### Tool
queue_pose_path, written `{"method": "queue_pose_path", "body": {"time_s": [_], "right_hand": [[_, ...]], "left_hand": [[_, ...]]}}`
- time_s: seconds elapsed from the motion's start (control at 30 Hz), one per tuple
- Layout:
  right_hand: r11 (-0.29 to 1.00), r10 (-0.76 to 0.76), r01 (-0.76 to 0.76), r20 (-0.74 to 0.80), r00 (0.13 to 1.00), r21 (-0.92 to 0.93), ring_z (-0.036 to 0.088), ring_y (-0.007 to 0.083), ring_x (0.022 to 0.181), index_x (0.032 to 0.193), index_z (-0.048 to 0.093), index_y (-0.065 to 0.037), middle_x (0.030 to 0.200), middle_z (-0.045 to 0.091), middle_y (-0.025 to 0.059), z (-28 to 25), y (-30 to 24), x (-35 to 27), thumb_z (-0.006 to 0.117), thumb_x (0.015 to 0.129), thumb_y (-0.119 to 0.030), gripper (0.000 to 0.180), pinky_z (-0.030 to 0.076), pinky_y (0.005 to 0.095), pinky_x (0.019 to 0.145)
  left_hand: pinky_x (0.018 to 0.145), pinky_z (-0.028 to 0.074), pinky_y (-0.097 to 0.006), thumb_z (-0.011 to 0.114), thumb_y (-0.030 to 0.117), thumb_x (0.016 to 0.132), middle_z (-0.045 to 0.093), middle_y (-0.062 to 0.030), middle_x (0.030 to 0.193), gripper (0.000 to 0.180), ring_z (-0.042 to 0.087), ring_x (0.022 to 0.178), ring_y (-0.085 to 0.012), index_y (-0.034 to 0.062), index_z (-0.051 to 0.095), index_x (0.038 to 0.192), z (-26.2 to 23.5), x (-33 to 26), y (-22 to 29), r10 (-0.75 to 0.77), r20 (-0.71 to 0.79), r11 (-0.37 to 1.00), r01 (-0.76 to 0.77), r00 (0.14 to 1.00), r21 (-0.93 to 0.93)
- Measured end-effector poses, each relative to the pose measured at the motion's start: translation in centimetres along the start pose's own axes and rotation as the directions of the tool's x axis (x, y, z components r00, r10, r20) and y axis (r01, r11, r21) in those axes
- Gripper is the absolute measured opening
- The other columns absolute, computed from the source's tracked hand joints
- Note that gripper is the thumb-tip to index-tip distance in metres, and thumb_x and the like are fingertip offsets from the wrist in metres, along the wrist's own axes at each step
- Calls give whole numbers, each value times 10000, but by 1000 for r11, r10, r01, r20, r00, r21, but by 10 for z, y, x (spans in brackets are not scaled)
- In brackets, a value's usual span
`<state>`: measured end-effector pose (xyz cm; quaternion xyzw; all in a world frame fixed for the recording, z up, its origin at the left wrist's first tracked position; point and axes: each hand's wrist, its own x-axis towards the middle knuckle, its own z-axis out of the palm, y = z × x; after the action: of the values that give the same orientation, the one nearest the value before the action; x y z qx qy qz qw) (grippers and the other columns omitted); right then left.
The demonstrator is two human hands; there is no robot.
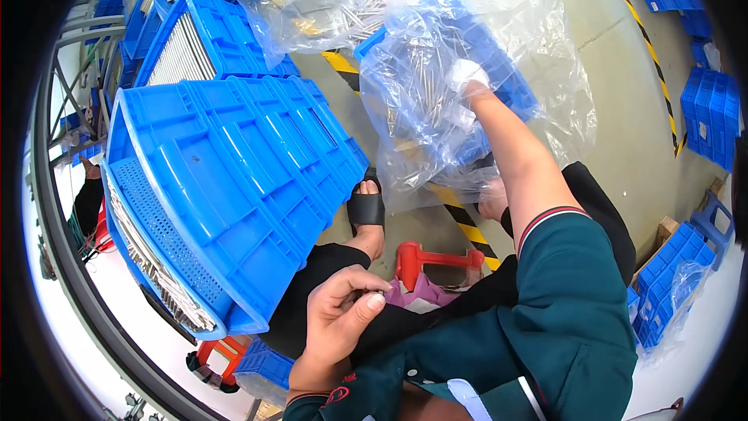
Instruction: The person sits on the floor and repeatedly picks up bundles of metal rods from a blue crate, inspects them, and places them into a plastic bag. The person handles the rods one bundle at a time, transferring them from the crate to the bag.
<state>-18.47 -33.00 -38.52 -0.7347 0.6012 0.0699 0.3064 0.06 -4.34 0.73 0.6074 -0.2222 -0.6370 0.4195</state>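
My left hand (341, 310) is held over my lap with its fingers curled and the thumb against them. Whatever is in that pinch, if anything, is too small to make out. My right arm stretches forward, and my right hand (467, 76), in a white glove, is at a blue crate (502, 70) on the floor. A clear plastic bag (401, 152) lines and drapes over this crate. Thin silvery metal rods (425, 82) lie in the bag, to the left of the gloved hand. Its fingers are too indistinct to show whether they grip a rod.
At my left stands a large blue crate (226, 164) packed with thin pale pieces, and another crate (222, 23) behind it holds upright rods. More bagged rods (366, 15) lie ahead. A red stool (436, 259) is between my legs. Blue crates (707, 117) are stacked at right.
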Motion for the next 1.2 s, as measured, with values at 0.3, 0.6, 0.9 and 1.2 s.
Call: {"method": "queue_pose_path", "body": {"time_s": [0.3, 0.6, 0.9, 1.2], "right_hand": [[955, 295, -288, 140, 945, -63, 649, 281, 987, 967, 711, -127, 1068, 668, 116, 49, -47, -5, 574, 773, -329, 311, 518, 405, 785], [929, 368, -364, -56, 928, 75, 665, 302, 918, 882, 698, -40, 955, 674, 183, 42, -81, -34, 610, 750, -219, 239, 534, 390, 743], [971, 238, -230, -165, 957, 67, 669, 313, 863, 839, 688, -23, 908, 672, 192, 63, -60, -34, 510, 817, -195, 249, 533, 426, 699], [966, -61, 92, 133, 989, -241, 647, 328, 928, 924, 700, -59, 972, 663, 193, 82, 9, 22, 501, 834, -286, 315, 506, 416, 795]], "left_hand": [[645, 350, -205, 624, 53, 846, 531, -15, 773, 115, 454, 703, -67, -33, 620, 923, -7, -9, -1, -17, -13, 1000, 17, 1000, 7], [659, 356, -212, 624, 61, 846, 552, -34, 786, 130, 470, 717, -84, -38, 620, 930, -8, -10, 1, 14, -2, 1000, -13, 1000, 26], [663, 352, -207, 620, 75, 860, 537, -23, 789, 141, 460, 720, -72, -39, 621, 944, -10, -9, 1, -1, 29, 1000, 0, 1000, 10], [599, 385, -221, 621, 125, 846, 553, -66, 733, 172, 508, 656, -100, -44, 617, 881, -7, -13, 3, 62, -13, 997, -61, 998, 42]]}}
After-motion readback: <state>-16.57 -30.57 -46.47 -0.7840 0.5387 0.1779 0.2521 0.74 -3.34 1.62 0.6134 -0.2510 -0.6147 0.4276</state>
